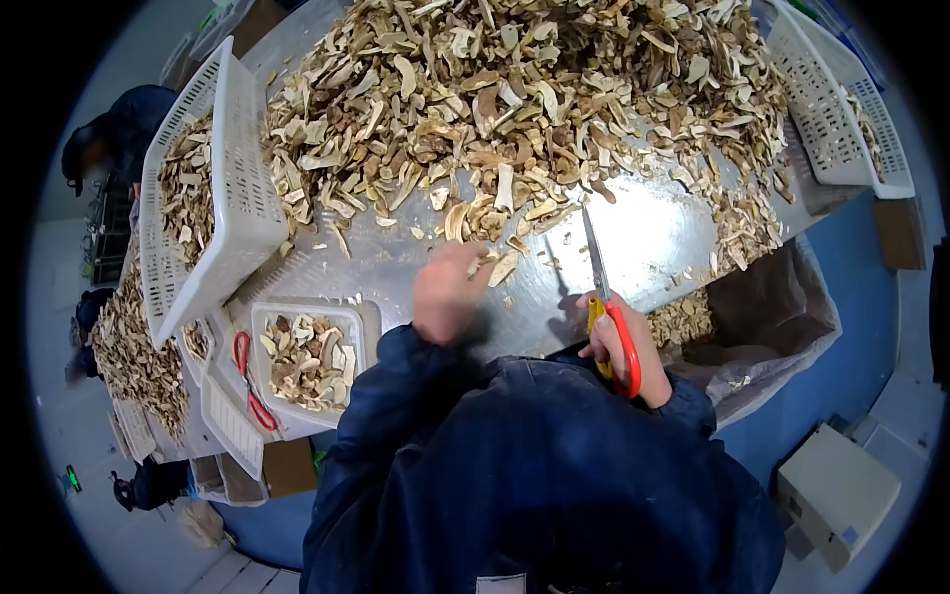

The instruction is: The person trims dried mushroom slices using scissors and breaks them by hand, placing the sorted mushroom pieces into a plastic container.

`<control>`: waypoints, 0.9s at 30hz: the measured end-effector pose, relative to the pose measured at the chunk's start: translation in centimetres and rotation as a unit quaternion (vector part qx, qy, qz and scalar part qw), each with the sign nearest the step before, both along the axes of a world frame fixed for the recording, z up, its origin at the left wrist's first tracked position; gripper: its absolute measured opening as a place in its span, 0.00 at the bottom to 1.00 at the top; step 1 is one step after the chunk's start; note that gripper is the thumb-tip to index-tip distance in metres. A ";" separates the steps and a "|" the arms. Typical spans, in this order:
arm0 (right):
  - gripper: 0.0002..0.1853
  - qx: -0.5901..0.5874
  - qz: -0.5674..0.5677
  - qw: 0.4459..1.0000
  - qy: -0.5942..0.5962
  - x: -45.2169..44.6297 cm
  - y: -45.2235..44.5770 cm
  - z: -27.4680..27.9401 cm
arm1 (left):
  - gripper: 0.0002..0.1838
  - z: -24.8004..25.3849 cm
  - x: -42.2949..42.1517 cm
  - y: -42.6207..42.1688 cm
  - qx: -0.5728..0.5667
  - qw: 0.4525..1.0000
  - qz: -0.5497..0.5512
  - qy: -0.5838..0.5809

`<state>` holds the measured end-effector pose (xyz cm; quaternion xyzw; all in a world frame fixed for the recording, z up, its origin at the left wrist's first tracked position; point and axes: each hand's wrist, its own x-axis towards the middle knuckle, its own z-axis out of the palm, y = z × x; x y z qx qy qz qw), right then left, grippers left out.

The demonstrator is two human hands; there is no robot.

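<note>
My right hand (pixel 633 346) is closed around a pair of scissors (pixel 598 259) with red and yellow handles; the blades point away from me and look nearly closed. My left hand (pixel 447 295) is smeared by motion over the metal table, its fingertips beside a few dried mushroom slices (pixel 503 269). Whether it grips any of them I cannot tell. Ahead of both hands spreads a large heap of dried mushroom slices (pixel 515 109), pale and brown.
On my left stand a tall white slotted basket (pixel 237 198), a white tub (pixel 361 346) of slices and red-handled scissors (pixel 243 371). Another white basket (pixel 826 109) is at the far right. A lined bin (pixel 782 346) sits below the table's right edge (pixel 683 287). Other people (pixel 139 124) are at left.
</note>
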<state>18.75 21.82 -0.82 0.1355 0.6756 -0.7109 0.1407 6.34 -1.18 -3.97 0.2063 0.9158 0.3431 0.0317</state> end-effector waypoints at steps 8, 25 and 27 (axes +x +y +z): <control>0.19 0.008 0.013 1.000 0.017 0.1 0.0 0.0 | 0.11 -1.4 -1.6 -0.7 0.098 0.993 -0.040 0.047; 0.25 0.248 0.125 0.958 0.069 -0.8 -0.4 1.3 | 0.20 3.9 -0.2 -1.4 0.496 0.697 0.054 -0.516; 0.26 0.260 0.133 0.953 0.075 -0.8 -0.4 1.4 | 0.25 4.1 -0.2 -1.7 0.441 0.738 0.048 -0.508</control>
